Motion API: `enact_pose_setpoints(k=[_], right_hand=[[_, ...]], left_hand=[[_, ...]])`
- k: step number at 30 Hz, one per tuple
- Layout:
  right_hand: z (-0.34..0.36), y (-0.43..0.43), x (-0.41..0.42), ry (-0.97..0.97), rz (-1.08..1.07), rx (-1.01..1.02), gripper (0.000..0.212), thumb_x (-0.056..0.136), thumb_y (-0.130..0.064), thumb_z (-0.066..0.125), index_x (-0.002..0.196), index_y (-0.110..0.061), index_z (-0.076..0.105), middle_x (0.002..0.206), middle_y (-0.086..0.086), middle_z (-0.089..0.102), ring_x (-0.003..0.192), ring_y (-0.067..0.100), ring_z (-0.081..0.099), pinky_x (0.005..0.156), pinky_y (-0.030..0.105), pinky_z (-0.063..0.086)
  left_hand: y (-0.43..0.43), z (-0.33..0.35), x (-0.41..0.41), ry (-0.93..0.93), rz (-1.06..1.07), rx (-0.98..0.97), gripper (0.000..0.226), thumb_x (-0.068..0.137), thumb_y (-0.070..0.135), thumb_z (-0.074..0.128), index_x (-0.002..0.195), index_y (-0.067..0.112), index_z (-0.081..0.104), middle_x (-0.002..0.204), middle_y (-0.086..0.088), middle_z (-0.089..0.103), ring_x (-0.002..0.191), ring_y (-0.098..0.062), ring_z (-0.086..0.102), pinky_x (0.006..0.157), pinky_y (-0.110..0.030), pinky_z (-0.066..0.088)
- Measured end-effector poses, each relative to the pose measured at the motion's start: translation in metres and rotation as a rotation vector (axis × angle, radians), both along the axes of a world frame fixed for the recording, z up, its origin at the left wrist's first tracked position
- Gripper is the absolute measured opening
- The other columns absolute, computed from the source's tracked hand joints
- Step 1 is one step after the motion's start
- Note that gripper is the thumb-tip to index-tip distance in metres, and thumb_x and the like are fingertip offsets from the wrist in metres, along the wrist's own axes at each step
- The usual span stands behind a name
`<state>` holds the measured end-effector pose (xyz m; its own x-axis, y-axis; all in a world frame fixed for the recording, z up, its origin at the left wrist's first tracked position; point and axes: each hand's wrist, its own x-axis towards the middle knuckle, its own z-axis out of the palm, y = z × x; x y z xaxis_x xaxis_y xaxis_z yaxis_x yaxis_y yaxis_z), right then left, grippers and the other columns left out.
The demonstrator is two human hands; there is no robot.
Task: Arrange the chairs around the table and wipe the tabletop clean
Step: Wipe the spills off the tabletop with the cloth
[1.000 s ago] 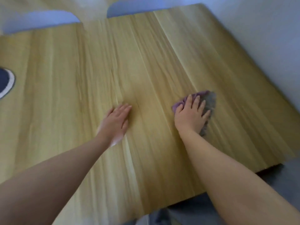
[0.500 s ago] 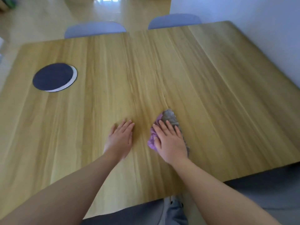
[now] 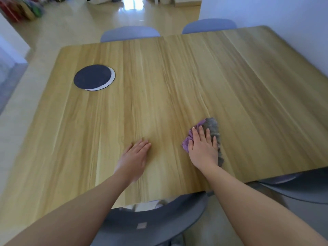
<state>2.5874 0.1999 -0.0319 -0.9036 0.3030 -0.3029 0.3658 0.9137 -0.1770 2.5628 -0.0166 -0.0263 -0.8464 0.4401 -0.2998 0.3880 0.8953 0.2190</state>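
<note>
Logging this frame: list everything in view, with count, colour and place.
table: 1, light wood, fills the middle
round mats: 2 stacked, dark blue over white, tabletop far left
cloth: 1, purple and grey, tabletop near right
far chairs: 2, pale blue, at far edge
near chairs: 2, dark grey, at near edge
clutter: multicoloured, blurred, floor far left
left hand: 1, flat on bare tabletop
right hand: 1, flat on cloth
</note>
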Motion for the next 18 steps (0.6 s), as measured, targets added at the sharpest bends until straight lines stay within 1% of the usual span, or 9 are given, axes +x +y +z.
enact_pose_setpoints(k=[3,7,10,13,16,17,18], right_hand=[[0.003,-0.009,0.006,-0.018,0.009,-0.033,0.053,0.102,-0.034,0.018,0.152,-0.021,0.004,0.16,0.002,-0.002,0.148,0.023,-0.003,0.118,0.041,-0.001],[0.007,-0.015,0.009,-0.06,0.001,-0.072,0.053,0.102,-0.032,0.019,0.153,-0.021,0.004,0.16,0.0,-0.004,0.147,0.023,-0.004,0.118,0.041,-0.001],[0.009,-0.039,0.008,-0.067,-0.045,-0.067,0.053,0.102,-0.03,0.018,0.152,-0.022,0.004,0.16,0.0,-0.005,0.147,0.023,-0.005,0.118,0.04,-0.001],[0.005,-0.089,0.006,-0.045,-0.076,-0.05,0.052,0.102,-0.028,0.016,0.152,-0.023,0.004,0.16,-0.002,-0.005,0.148,0.022,-0.005,0.119,0.039,-0.001],[0.003,-0.142,-0.002,-0.019,-0.138,-0.077,0.051,0.103,-0.028,0.017,0.152,-0.025,0.007,0.16,-0.004,-0.004,0.148,0.02,-0.005,0.118,0.037,-0.002],[0.003,-0.17,-0.004,-0.014,-0.201,-0.099,0.051,0.103,-0.028,0.017,0.152,-0.026,0.007,0.16,-0.005,-0.004,0.148,0.019,-0.005,0.118,0.036,-0.002],[0.004,-0.174,-0.002,-0.013,-0.197,-0.102,0.05,0.103,-0.027,0.018,0.152,-0.026,0.008,0.16,-0.005,-0.003,0.147,0.018,-0.005,0.118,0.036,-0.002]], left_hand=[[-0.005,0.005,0.007,-0.015,0.01,0.007,0.048,0.103,0.022,0.02,0.151,0.022,0.013,0.159,0.01,0.006,0.146,-0.004,-0.003,0.116,-0.025,-0.005],[-0.012,0.008,0.007,0.002,0.071,0.088,0.045,0.103,0.021,0.025,0.148,0.023,0.026,0.156,0.008,0.021,0.145,-0.008,0.013,0.114,-0.021,0.007],[-0.031,0.009,0.0,0.009,-0.063,0.123,0.044,0.102,0.019,0.028,0.146,0.023,0.031,0.154,0.009,0.026,0.144,-0.007,0.018,0.112,-0.019,0.009],[-0.05,0.007,-0.023,-0.013,-0.163,0.233,0.043,0.101,0.016,0.033,0.142,0.021,0.039,0.15,0.006,0.036,0.139,-0.009,0.031,0.109,-0.018,0.017],[-0.076,0.004,-0.047,-0.021,-0.174,0.33,0.042,0.098,0.012,0.037,0.139,0.015,0.045,0.146,0.002,0.044,0.133,-0.014,0.04,0.105,-0.017,0.023],[-0.097,0.002,-0.057,-0.024,-0.21,0.344,0.042,0.097,0.01,0.038,0.139,0.014,0.045,0.145,0.0,0.045,0.132,-0.015,0.042,0.105,-0.018,0.025],[-0.1,0.002,-0.057,-0.013,-0.212,0.355,0.044,0.096,0.009,0.038,0.14,0.013,0.044,0.144,-0.002,0.046,0.132,-0.016,0.043,0.106,-0.02,0.026]])
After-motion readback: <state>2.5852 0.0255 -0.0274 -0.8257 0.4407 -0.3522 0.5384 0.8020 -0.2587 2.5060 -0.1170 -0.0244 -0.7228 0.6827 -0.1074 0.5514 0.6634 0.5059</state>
